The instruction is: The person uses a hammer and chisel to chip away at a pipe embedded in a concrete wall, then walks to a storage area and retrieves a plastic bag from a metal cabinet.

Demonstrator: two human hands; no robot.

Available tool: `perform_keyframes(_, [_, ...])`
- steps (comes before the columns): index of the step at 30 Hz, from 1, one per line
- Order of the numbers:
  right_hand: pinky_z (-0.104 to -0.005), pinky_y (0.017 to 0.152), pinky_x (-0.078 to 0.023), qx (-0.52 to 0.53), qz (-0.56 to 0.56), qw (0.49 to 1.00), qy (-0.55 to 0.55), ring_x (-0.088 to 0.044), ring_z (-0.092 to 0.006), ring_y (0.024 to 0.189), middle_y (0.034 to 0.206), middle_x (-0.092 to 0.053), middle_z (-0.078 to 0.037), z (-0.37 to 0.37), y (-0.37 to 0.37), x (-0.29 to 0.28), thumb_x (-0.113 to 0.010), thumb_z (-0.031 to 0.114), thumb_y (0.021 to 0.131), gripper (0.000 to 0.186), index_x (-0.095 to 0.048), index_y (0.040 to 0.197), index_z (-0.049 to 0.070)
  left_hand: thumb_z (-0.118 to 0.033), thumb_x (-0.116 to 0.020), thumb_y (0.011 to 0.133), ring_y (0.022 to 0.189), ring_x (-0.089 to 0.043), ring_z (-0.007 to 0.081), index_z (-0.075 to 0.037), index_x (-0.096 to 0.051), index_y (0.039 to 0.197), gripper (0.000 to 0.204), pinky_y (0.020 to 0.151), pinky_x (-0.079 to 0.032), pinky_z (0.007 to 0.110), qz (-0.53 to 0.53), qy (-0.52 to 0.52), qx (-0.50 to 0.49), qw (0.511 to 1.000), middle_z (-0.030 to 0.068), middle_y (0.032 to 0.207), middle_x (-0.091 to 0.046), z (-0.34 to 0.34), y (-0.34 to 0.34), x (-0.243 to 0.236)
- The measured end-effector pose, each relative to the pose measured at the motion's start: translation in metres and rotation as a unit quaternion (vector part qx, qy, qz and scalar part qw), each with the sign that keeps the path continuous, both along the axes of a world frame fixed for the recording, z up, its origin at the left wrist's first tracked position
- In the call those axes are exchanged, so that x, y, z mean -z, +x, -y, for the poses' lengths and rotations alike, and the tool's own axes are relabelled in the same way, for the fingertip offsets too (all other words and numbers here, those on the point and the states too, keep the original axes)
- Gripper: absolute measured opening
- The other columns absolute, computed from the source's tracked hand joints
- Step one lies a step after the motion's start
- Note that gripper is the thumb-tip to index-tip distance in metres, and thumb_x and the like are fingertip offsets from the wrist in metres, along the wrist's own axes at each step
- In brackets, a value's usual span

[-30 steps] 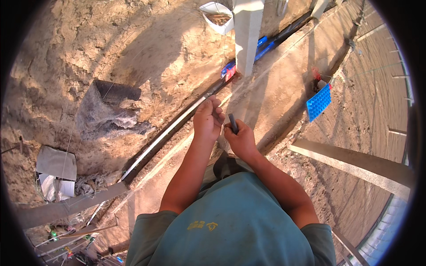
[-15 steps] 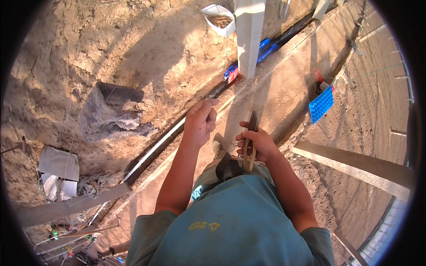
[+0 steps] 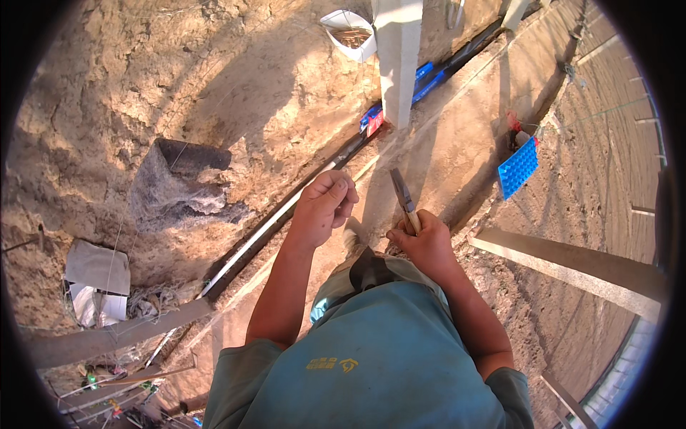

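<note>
The right hand (image 3: 429,243) is grasping pliers (image 3: 402,191), now tipping them nearer the left hand (image 3: 321,207), which is pinching, contents unclear.

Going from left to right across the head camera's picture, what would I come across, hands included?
Grey flat sheet → crumpled grey cloth → left hand → right hand holding pliers → blue dimpled tray.

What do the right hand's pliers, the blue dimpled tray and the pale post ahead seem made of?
Pliers: probably steel up front, dark and dull; the tan grips' material is unclear. Tray: likely moulded plastic, bright even blue, regular bumps. Post: apparently concrete, pale grey, matte, square-edged.
</note>
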State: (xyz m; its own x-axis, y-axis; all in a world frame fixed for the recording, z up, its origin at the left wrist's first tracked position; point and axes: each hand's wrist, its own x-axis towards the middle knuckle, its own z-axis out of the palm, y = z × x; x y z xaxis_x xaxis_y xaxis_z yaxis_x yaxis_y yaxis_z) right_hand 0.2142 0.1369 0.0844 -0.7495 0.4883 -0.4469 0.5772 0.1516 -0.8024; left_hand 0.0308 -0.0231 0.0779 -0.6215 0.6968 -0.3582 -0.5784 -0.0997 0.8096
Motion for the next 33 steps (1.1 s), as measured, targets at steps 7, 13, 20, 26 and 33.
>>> perform_keyframes(7, [-0.0363,0.09,-0.055,-0.091,-0.167,0.982,-0.018,-0.068,-0.0278,0.107,0.12,-0.066,-0.015,-0.015,0.005,-0.012,-0.065,-0.008,0.082,0.029,-0.07,0.109,-0.001,-0.018,-0.054,0.109,0.051,-0.037,0.005,-0.005,-0.062,0.108,0.016,0.043,-0.03,0.02,0.118,0.058,0.114,0.985,0.0004,0.07,-0.052,0.0,0.003,-0.006])
perform_keyframes(13, [-0.0362,0.1,-0.05,-0.16,-0.247,0.955,0.039,-0.061,-0.0272,0.122,0.141,-0.055,-0.017,-0.025,0.014,-0.019,-0.05,-0.016,0.076,0.053,-0.069,0.122,0.001,-0.018,-0.055,0.108,0.05,-0.037,0.0047,-0.004,-0.062,0.111,0.017,0.043,-0.03,0.02,0.166,0.135,0.19,0.958,0.0009,0.069,-0.051,-0.001,0.014,-0.018])
perform_keyframes(20, [-0.0408,0.097,-0.052,-0.167,-0.263,0.944,0.107,-0.061,-0.037,0.117,0.137,-0.055,-0.022,-0.024,0.022,-0.028,-0.063,-0.011,0.074,0.046,-0.067,0.118,0.001,-0.019,-0.06,0.106,0.055,-0.041,0.0046,-0.001,-0.062,0.11,0.019,0.045,-0.03,0.019,0.189,0.143,0.211,0.948,0.0029,0.073,-0.055,-0.004,0.023,-0.032])
perform_keyframes(26, [-0.0428,0.09,-0.055,-0.184,-0.275,0.915,0.233,-0.063,-0.0381,0.11,0.13,-0.059,-0.019,-0.033,0.026,-0.023,-0.07,-0.005,0.072,0.039,-0.068,0.11,0.003,-0.019,-0.061,0.106,0.055,-0.041,0.0046,0.001,-0.062,0.11,0.02,0.044,-0.028,0.019,0.204,0.167,0.215,0.94,0.0026,0.074,-0.056,-0.005,0.032,-0.025])
perform_keyframes(33, [-0.0403,0.081,-0.057,-0.178,-0.313,0.896,0.26,-0.066,-0.0353,0.098,0.122,-0.061,-0.019,-0.041,0.028,-0.016,-0.073,-0.003,0.07,0.032,-0.068,0.101,0.003,-0.019,-0.062,0.106,0.055,-0.042,0.0042,0.001,-0.063,0.11,0.021,0.043,-0.025,0.02,0.213,0.158,0.22,0.939,0.0016,0.077,-0.057,-0.011,0.039,-0.033])
